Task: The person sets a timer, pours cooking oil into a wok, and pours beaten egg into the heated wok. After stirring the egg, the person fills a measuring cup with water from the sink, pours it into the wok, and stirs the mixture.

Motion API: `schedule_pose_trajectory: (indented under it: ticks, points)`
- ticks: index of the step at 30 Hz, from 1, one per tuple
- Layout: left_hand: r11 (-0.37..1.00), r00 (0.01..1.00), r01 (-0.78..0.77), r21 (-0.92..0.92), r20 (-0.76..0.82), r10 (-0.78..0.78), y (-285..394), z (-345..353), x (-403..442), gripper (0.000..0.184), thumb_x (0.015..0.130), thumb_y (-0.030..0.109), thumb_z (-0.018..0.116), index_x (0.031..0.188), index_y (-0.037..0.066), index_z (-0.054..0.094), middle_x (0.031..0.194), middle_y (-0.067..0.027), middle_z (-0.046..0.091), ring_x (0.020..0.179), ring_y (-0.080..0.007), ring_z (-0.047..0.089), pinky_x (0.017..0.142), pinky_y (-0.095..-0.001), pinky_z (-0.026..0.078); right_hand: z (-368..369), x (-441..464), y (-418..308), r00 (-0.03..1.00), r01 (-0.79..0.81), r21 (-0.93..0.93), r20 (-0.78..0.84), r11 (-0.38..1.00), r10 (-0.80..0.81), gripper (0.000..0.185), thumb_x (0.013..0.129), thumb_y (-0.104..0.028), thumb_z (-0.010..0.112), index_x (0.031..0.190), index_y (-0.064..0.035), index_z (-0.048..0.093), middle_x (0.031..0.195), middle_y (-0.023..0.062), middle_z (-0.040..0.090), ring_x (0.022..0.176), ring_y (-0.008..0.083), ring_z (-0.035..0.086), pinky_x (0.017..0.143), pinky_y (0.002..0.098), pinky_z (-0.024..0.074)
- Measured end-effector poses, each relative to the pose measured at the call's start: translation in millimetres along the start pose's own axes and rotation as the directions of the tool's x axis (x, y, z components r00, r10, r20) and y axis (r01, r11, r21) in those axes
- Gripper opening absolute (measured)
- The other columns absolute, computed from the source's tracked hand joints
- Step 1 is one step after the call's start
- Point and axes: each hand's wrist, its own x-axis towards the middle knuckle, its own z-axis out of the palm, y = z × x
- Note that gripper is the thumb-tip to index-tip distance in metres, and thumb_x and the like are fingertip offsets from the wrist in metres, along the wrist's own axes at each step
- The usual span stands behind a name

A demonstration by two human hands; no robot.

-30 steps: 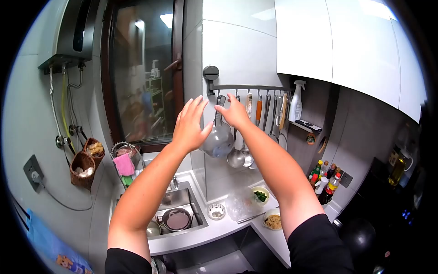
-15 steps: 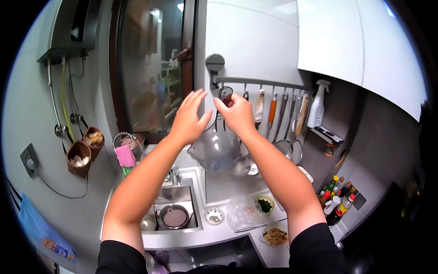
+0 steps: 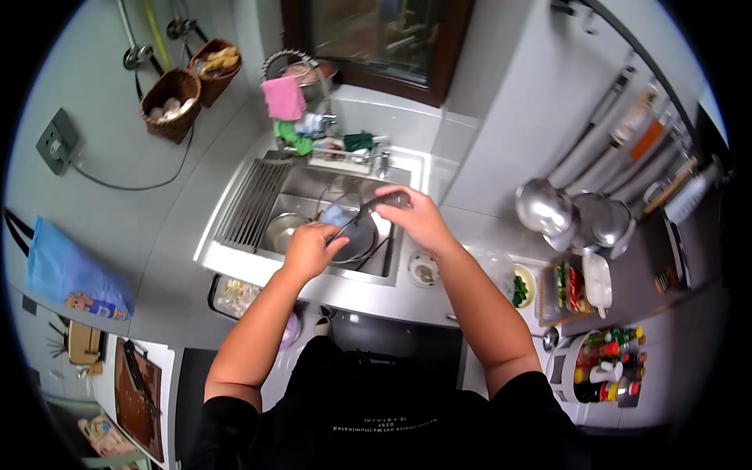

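Observation:
My right hand [image 3: 415,219] is closed around the dark handle of a translucent grey scoop [image 3: 356,223]. Its see-through bowl hangs over the sink [image 3: 388,266]. Closed at the near left side of the same scoop, where bowl and handle meet, is my left hand [image 3: 310,249]; its fingers are partly hidden. Behind the scoop, a round dark pan [image 3: 364,251] sits in the basin and shows through in part. A metal bowl [image 3: 283,233] lies to its left, close to my left hand.
A slatted drying rack [image 3: 254,204] covers the sink's left side. The tap [image 3: 382,163] and a sponge caddy [image 3: 341,162] stand behind. Right of the sink are a small white bowl [image 3: 424,269] and a bowl of greens [image 3: 526,286]. Ladles [image 3: 544,207] hang from the wall rail.
The scoop has come down from beside the utensil rail to above the sink. My left hand, earlier open beside it, is now closed on it. The view has tilted down.

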Motion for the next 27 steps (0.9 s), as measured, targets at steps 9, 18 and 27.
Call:
schedule_pose_trajectory:
  ticks: [9, 18, 27]
  points:
    - [0.905, 0.948, -0.300, 0.300, -0.012, 0.318, -106, 13, 30, 0.012, 0.071, 0.015, 0.070, 0.081, 0.009, 0.067, 0.082, -0.0029, 0.066, 0.097, -0.0244, 0.059, 0.081, -0.0377, 0.043, 48, 83, 113, 0.969, -0.037, -0.895, 0.076, 0.444, 0.234, 0.053, 0.067, -0.029, 0.076, 0.107, -0.0004, 0.057, 0.091, 0.0202, 0.065, 0.082, 0.0326, 0.063, 0.074, 0.0362, 0.0491]
    - [0.908, 0.948, 0.314, -0.278, 0.134, -0.287, -239, -7, 116, 0.042, 0.079, 0.014, 0.063, 0.118, 0.003, 0.055, 0.118, -0.0158, 0.057, 0.104, -0.0309, 0.057, 0.091, -0.0387, 0.044, 45, 129, 177, 0.916, -0.382, -0.774, -0.242, 0.505, 0.321, 0.033, 0.071, -0.024, 0.070, 0.088, 0.0017, 0.059, 0.080, 0.0240, 0.061, 0.079, 0.0409, 0.060, 0.069, 0.0442, 0.0461]
    - [0.931, 0.934, 0.339, -0.133, -0.071, -0.350, -370, 111, 260, 0.050, 0.077, 0.026, 0.061, 0.119, -0.001, 0.054, 0.121, -0.0276, 0.052, 0.112, -0.0408, 0.051, 0.093, -0.0445, 0.043, 59, 182, 173, 0.858, -0.507, -0.669, -0.332, 0.544, 0.392, 0.028, 0.071, -0.019, 0.068, 0.088, 0.0003, 0.057, 0.075, 0.0224, 0.062, 0.076, 0.0409, 0.061, 0.068, 0.0464, 0.0483]
